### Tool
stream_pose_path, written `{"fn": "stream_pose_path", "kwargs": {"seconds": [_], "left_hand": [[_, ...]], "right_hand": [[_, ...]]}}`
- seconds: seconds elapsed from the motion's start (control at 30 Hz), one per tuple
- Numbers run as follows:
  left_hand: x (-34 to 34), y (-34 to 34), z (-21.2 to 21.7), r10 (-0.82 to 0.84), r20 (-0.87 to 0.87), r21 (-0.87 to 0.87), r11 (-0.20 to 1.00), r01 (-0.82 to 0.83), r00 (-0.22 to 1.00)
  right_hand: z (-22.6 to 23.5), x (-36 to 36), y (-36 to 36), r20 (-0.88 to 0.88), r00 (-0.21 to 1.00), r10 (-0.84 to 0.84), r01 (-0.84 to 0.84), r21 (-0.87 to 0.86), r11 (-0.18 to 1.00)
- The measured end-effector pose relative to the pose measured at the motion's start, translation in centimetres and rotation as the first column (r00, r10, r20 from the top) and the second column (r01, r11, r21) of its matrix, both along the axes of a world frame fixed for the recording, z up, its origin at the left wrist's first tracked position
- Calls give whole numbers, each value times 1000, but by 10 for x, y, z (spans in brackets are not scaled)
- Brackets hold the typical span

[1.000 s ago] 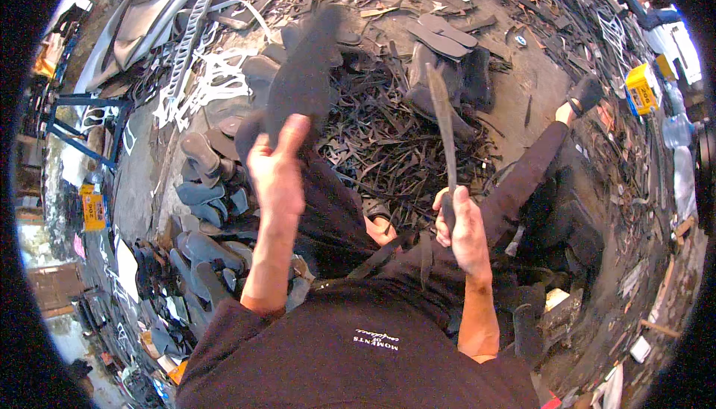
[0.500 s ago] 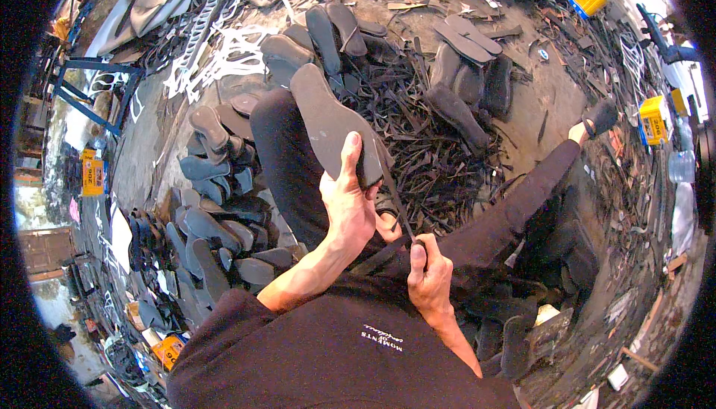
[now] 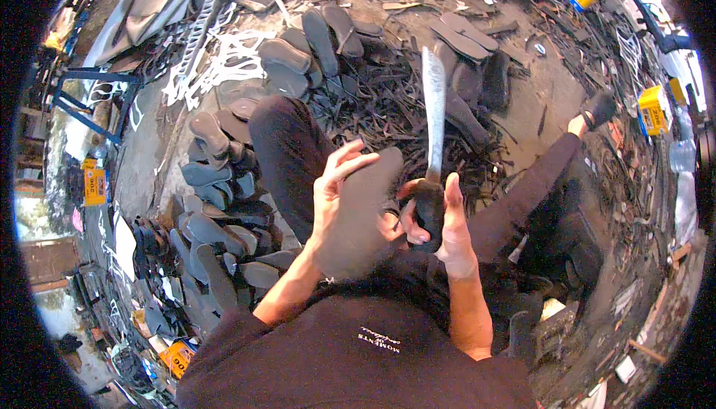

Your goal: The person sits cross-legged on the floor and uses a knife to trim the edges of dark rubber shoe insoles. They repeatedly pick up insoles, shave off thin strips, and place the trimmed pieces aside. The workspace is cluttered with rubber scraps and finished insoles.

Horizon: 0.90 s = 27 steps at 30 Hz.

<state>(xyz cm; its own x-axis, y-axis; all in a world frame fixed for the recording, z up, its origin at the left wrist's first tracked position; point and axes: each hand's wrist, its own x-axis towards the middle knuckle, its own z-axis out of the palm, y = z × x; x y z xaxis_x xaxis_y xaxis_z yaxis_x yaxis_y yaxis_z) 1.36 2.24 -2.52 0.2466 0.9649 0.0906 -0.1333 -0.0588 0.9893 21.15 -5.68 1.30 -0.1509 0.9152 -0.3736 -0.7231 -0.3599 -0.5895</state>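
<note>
A dark grey shoe sole (image 3: 359,211) is in my left hand (image 3: 328,192), whose fingers curve over its left edge. The sole is tilted toward my body and slightly blurred. My right hand (image 3: 451,226) is wrapped round the black handle of a knife (image 3: 434,110). Its long silvery blade points up and away from me, apart from the sole. Both hands are above my lap, between my bent left leg (image 3: 287,159) and my outstretched right leg (image 3: 514,196). Beyond them lies a heap of thin dark offcuts (image 3: 365,122).
Several dark soles (image 3: 212,233) are piled to my left. More soles (image 3: 321,39) lie beyond the offcuts, and another stack (image 3: 466,73) is at the far right. White cut-out scraps (image 3: 224,58) cover the floor at far left. A yellow container (image 3: 652,110) stands at the right.
The sole has been turned and drawn closer to me. My right hand has risen from low beside it, and the knife blade now stands upright, clear of the sole.
</note>
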Motion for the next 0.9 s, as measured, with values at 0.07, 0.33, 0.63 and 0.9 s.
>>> {"fn": "stream_pose_path", "kwargs": {"seconds": [0.07, 0.33, 0.63, 0.9], "left_hand": [[7, 7, 10, -31, -292, 248, 963, 106, 956], [19, -27, -7, -133, 354, -670, 654, 350, 926], [18, -24, -4, -252, 161, -515, 803, 299, 954], [-89, 120, 30, 396, 320, -408, 877, -252, 861]], "right_hand": [[-4, 15, -9, 197, 980, 8, -9, 2, 1000], [-33, 15, -28, 389, 875, -287, 347, -94, 933], [-73, 40, 1, 491, 851, -187, 260, -86, 962], [-130, 108, 34, 689, 690, -220, 345, -47, 937]]}}
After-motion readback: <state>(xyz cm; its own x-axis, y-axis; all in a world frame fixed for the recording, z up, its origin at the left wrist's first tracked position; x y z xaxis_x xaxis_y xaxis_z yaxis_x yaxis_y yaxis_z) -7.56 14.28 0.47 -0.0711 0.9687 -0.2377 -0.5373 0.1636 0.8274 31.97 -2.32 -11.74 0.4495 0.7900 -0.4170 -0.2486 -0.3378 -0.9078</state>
